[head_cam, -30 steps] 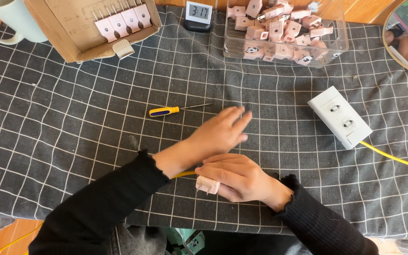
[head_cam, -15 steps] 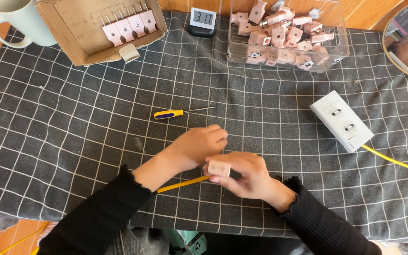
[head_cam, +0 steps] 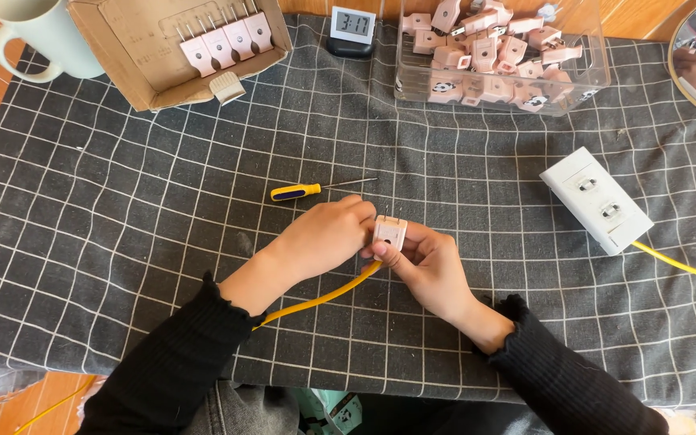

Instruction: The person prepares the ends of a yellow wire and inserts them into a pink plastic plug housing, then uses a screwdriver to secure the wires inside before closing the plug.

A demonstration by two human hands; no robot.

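At the far left corner of the checked cloth (head_cam: 82, 201) I see a pale green mug (head_cam: 46, 36), and beside it an open cardboard box (head_cam: 134, 56) holding a row of pink plugs (head_cam: 223, 44) with prongs pointing away from me. A yellow-handled screwdriver (head_cam: 300, 191) lies near the middle of the cloth, tip toward the right. Just nearer than it, my left hand (head_cam: 328, 238) is curled, fingers bent close against the side of a small pink plug (head_cam: 390, 234), touching it. My right hand (head_cam: 428, 266) pinches that plug between thumb and fingers, its two metal prongs standing upward. A yellow cable (head_cam: 324, 296) runs from the plug's underside back toward the near edge, passing under my left forearm. At the far edge sits a small digital clock (head_cam: 352, 28), and right of it a clear plastic tray (head_cam: 501, 56) heaped with more pink plugs. Toward the right edge a white double socket block (head_cam: 596, 200) lies at an angle, its own yellow lead (head_cam: 682, 266) trailing off the right side.
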